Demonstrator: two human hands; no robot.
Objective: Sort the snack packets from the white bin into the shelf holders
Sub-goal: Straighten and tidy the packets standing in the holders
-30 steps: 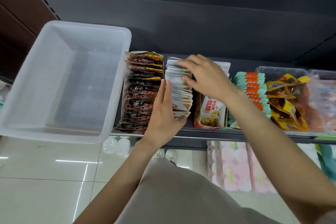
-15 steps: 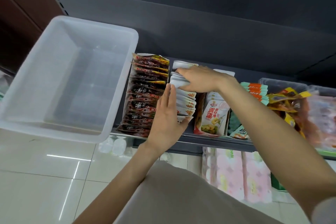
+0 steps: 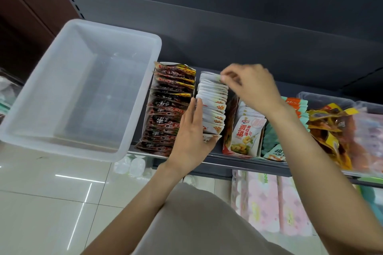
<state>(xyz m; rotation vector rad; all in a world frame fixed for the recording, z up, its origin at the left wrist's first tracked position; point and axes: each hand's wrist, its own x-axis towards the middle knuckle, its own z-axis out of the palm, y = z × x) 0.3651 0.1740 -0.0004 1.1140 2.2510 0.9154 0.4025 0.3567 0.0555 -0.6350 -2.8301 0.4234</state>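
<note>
While the right hand pinches its fingers on the top edge of the rearmost white packets, the left hand lies flat and unclenched against the left side of the same row, fingers extended and gripping nothing, acting as a stop. The right hand shows motion blur; which single packet it holds cannot be told.

The white packets stand on edge, front to back, in a holder on the shelf, between the dark red packets to the left and a cardboard holder of cream packets to the right. Further right lie teal and orange packets and yellow packets.

The white bin sits at the left end of the shelf and appears empty, so the sorting is judged near complete, with tidying in hand.

Handling assessment: the packets look light, thin and soft, with glossy film likely to slip. The sealed top edge is the firmest place to take hold; side support is advisable, as the row may fan or topple.
</note>
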